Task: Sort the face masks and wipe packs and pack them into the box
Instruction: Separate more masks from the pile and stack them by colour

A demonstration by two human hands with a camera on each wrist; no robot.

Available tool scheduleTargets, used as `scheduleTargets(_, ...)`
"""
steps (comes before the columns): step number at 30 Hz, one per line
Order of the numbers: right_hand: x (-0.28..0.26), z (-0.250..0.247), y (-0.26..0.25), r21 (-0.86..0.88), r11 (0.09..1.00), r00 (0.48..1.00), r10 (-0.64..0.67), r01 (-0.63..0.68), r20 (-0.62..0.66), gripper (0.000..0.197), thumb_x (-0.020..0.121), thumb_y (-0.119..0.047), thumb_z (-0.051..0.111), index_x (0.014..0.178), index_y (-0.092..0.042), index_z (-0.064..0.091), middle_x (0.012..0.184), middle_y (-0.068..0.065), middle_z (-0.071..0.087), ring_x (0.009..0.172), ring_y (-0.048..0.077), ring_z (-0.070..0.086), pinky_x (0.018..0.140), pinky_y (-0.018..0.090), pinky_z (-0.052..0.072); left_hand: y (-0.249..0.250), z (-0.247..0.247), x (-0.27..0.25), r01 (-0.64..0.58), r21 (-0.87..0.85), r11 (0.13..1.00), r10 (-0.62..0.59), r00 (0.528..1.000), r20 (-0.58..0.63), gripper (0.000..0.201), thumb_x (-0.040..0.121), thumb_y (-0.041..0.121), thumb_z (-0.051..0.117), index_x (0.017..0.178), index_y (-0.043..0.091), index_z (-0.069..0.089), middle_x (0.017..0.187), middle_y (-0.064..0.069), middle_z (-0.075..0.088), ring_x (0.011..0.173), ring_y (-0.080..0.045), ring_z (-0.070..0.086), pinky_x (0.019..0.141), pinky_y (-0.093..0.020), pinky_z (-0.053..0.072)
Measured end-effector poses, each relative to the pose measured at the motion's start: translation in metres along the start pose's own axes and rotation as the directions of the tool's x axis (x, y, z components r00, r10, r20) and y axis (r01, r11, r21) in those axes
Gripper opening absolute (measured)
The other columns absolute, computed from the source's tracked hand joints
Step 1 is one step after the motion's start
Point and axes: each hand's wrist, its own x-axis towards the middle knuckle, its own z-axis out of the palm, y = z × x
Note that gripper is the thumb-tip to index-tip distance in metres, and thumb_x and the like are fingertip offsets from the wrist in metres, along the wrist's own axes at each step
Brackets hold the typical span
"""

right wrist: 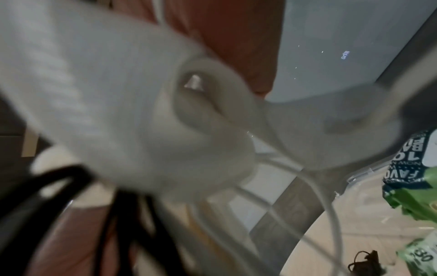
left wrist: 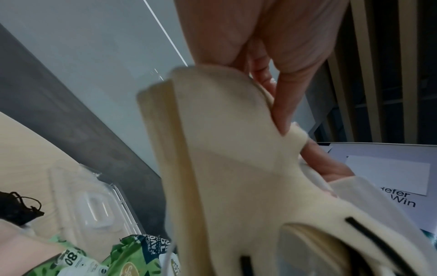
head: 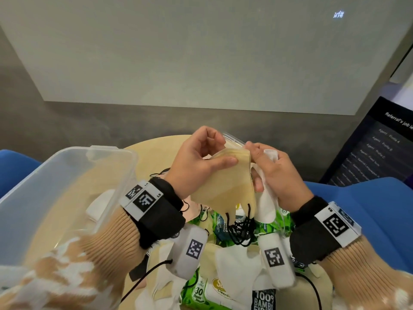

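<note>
Beige masks (head: 225, 182) are pinched in the left hand (head: 196, 162); white masks (head: 267, 204) are gripped by the right hand (head: 277, 173). Colours should be kept separate, tangled ear loops (head: 242, 229) freed before boxing.

This looks like an office or corporate common area — a grey wall (head: 93, 121) carries a large pale projection screen (head: 201, 52) with a small glowing mark in its upper corner, and beside it stands a dark display panel (head: 368, 153) listing lines such as "Referral's job le…" and "Agent Profile". The left wrist view catches a printed poster (left wrist: 387, 179) reading "Refer … Win" in front of vertical wooden slats (left wrist: 359, 65). A round light-wood table (head: 154, 157) with blue seating (head: 368, 211) around it suits a meeting or break corner — not a home.
</note>
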Motion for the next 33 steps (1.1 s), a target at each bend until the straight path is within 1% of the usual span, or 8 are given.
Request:
scheduleTargets(5, 0.005, -0.002, 0.009, 0.14, 0.989, 0.996, 0.064, -0.055, -0.06, 0.035, 0.1, -0.037, 0.036, 0.099, -0.014, 0.062, 0.089, 0.002, 0.071, 0.044, 0.013, 0.059, 0.04, 0.02, 0.045, -0.003, -0.004, 0.0, 0.055, 0.126, 0.991, -0.044, 0.995, -0.089, 0.014, 0.07, 0.02, 0.072, 0.073, 0.023, 0.059, 0.085, -0.002, 0.062, 0.068, -0.021, 0.053, 0.063, -0.035, 0.049)
scheduleTargets(7, 0.008, -0.002, 0.015, 0.183, 0.982, 0.985, 0.084, -0.056, -0.15, 0.033, 0.102, -0.034, 0.033, 0.097, -0.014, 0.06, 0.087, 0.003, 0.069, 0.049, 0.013, 0.063, 0.043, 0.021, 0.048, -0.005, -0.006, 0.001, 0.093, 0.196, 0.976, -0.079, 0.994, -0.076, 0.016, 0.078, 0.012, 0.068, 0.067, 0.023, 0.064, 0.081, -0.007, 0.065, 0.077, -0.028, 0.056, 0.073, -0.04, 0.048)
scheduleTargets(11, 0.015, -0.001, 0.028, 0.229, 0.973, 0.932, 0.119, -0.04, -0.343, 0.03, 0.104, -0.031, 0.031, 0.091, -0.017, 0.054, 0.07, 0.0, 0.048, 0.051, 0.009, 0.048, 0.05, 0.022, 0.043, -0.004, -0.003, -0.002, 0.136, 0.29, 0.947, -0.13, 0.991, -0.04, 0.025, 0.089, 0.0, 0.057, 0.084, 0.018, 0.074, 0.093, 0.0, 0.069, 0.085, -0.006, 0.06, 0.083, -0.023, 0.047)
scheduleTargets(15, 0.017, 0.006, 0.03, 0.16, 0.986, 0.893, 0.118, -0.052, -0.434, 0.029, 0.102, -0.039, 0.032, 0.092, -0.022, 0.053, 0.072, -0.003, 0.043, 0.067, 0.011, 0.044, 0.068, 0.028, 0.04, 0.002, 0.012, -0.012, 0.148, 0.299, 0.943, -0.176, 0.982, 0.071, 0.018, 0.077, 0.018, 0.076, 0.095, 0.016, 0.075, 0.105, -0.002, 0.061, 0.097, -0.011, 0.058, 0.087, -0.027, 0.048)
scheduleTargets(19, 0.016, 0.009, 0.024, 0.099, 0.992, 0.889, 0.115, -0.079, -0.443, 0.04, 0.101, -0.043, 0.028, 0.121, -0.015, 0.049, 0.104, -0.004, 0.049, 0.1, 0.012, 0.046, 0.073, 0.02, 0.04, 0.001, 0.024, -0.017, 0.098, 0.375, 0.922, -0.162, 0.976, 0.143, 0.037, 0.061, 0.037, 0.085, 0.095, 0.027, 0.074, 0.101, 0.002, 0.059, 0.092, -0.005, 0.055, 0.081, -0.021, 0.044)
scheduleTargets(24, 0.018, 0.006, 0.025, 0.175, 0.981, 0.903, 0.145, -0.079, -0.405, 0.039, 0.1, -0.048, 0.028, 0.088, -0.022, 0.055, 0.072, -0.003, 0.052, 0.073, 0.011, 0.051, 0.061, 0.024, 0.048, -0.006, 0.023, -0.011, 0.11, 0.321, 0.941, -0.122, 0.992, 0.016, 0.014, 0.074, 0.015, 0.079, 0.08, 0.004, 0.073, 0.086, -0.009, 0.063, 0.067, -0.003, 0.052, 0.064, -0.014, 0.041)
scheduleTargets(27, 0.016, -0.001, 0.025, 0.134, 0.988, 0.905, 0.122, -0.073, -0.408, 0.049, 0.1, -0.05, 0.026, 0.078, -0.018, 0.056, 0.059, -0.006, 0.058, 0.07, 0.016, 0.052, 0.069, 0.033, 0.044, -0.003, 0.014, -0.006, 0.163, 0.282, 0.946, -0.168, 0.986, -0.004, 0.013, 0.076, 0.015, 0.076, 0.078, 0.003, 0.071, 0.086, -0.012, 0.065, 0.068, -0.005, 0.052, 0.065, -0.015, 0.042)
scheduleTargets(33, 0.015, -0.012, 0.022, 0.096, 0.964, 0.93, 0.264, -0.247, -0.255, 0.059, 0.096, -0.058, 0.032, 0.09, -0.008, 0.062, 0.077, 0.011, 0.065, 0.072, 0.023, 0.063, 0.062, 0.03, 0.05, 0.002, -0.003, -0.001, 0.315, 0.158, 0.936, -0.306, 0.949, -0.08, 0.014, 0.077, 0.02, 0.075, 0.071, 0.009, 0.068, 0.072, -0.007, 0.064, 0.062, -0.012, 0.055, 0.059, -0.023, 0.045)
